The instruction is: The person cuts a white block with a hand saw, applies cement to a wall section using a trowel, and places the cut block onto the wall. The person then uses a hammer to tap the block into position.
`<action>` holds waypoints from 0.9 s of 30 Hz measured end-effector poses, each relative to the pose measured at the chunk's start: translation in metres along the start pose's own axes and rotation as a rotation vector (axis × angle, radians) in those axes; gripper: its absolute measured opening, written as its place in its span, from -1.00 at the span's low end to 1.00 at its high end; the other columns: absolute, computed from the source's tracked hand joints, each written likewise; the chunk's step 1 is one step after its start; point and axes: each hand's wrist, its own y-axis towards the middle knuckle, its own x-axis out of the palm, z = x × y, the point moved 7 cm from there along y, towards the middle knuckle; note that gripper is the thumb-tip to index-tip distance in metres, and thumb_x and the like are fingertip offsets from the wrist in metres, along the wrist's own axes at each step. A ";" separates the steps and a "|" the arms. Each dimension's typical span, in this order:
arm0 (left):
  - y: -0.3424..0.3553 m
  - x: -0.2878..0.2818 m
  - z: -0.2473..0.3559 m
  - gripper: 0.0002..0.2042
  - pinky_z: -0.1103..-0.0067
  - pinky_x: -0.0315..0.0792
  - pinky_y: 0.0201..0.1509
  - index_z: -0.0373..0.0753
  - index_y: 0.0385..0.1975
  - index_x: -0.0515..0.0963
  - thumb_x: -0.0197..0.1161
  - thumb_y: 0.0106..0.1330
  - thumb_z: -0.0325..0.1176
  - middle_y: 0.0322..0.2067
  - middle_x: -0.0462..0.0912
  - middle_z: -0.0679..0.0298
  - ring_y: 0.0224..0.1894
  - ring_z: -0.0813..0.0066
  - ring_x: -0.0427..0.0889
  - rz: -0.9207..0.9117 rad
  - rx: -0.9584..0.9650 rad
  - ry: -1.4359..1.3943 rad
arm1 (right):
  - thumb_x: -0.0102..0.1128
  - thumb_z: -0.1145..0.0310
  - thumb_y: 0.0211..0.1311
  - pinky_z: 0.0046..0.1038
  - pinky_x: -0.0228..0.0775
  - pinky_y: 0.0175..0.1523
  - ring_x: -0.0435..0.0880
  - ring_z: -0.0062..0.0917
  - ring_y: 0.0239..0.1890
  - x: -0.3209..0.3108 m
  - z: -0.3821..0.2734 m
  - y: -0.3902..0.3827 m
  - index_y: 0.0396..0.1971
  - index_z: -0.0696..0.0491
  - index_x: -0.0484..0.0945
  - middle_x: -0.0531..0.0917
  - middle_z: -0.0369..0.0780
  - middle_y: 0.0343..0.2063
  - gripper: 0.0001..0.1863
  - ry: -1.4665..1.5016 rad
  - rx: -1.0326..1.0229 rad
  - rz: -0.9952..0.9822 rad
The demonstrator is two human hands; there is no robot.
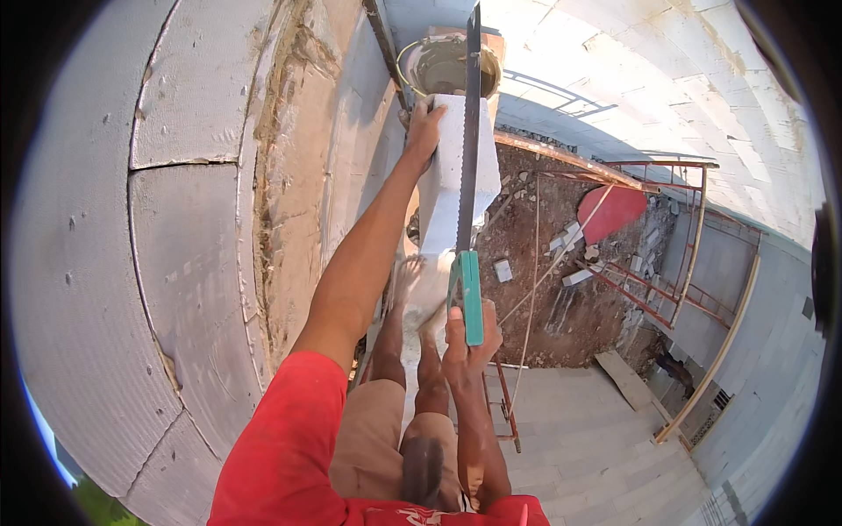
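A white block (444,184) sits in front of my bare feet, lengthwise away from me. My left hand (422,131) grips its upper left side near the far end, fingers curled on the edge. My right hand (465,342) is closed on the teal handle (470,289) of a saw. The long toothed blade (472,123) points away from me and lies over the right part of the block; whether it is cut into it is unclear. Just beyond the block is a bucket (428,67) holding grey mortar.
I am up high on a narrow support, beside a block wall (189,263) on my left. Down to the right are a dirt floor (553,333), red scaffold frames (702,219), a red flat shape (610,210), loose blocks (502,270) and a plank (623,377). A white wall (667,79) faces me.
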 end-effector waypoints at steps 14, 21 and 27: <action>0.022 0.005 -0.017 -0.47 0.45 0.33 0.33 -0.33 0.34 0.38 0.17 0.42 -0.25 0.21 0.55 0.06 0.21 0.31 0.52 0.066 -0.087 -0.036 | 0.24 0.38 0.39 -0.46 0.30 -0.39 0.40 -0.59 -0.53 0.008 0.002 0.027 -0.30 0.17 0.51 0.44 -0.26 -0.59 -0.83 -0.107 -0.078 0.021; 0.040 -0.010 -0.012 -0.46 0.49 0.41 0.24 -0.35 0.36 0.40 0.17 0.42 -0.26 0.19 0.59 0.08 0.15 0.34 0.58 0.096 -0.080 -0.054 | 0.35 0.38 0.33 -0.37 0.44 -0.43 0.61 -0.38 -0.59 -0.031 0.029 -0.056 -0.26 0.16 0.60 0.60 -0.13 -0.55 -0.83 -0.318 -0.047 -0.031; 0.035 -0.006 -0.008 -0.44 0.51 0.46 0.19 -0.37 0.39 0.37 0.19 0.42 -0.27 0.20 0.59 0.12 0.12 0.40 0.60 0.055 -0.142 0.001 | 0.37 0.44 0.31 -0.41 0.41 -0.47 0.56 -0.52 -0.60 -0.015 0.033 -0.020 -0.27 0.16 0.61 0.57 -0.17 -0.62 -0.86 -0.128 0.034 0.004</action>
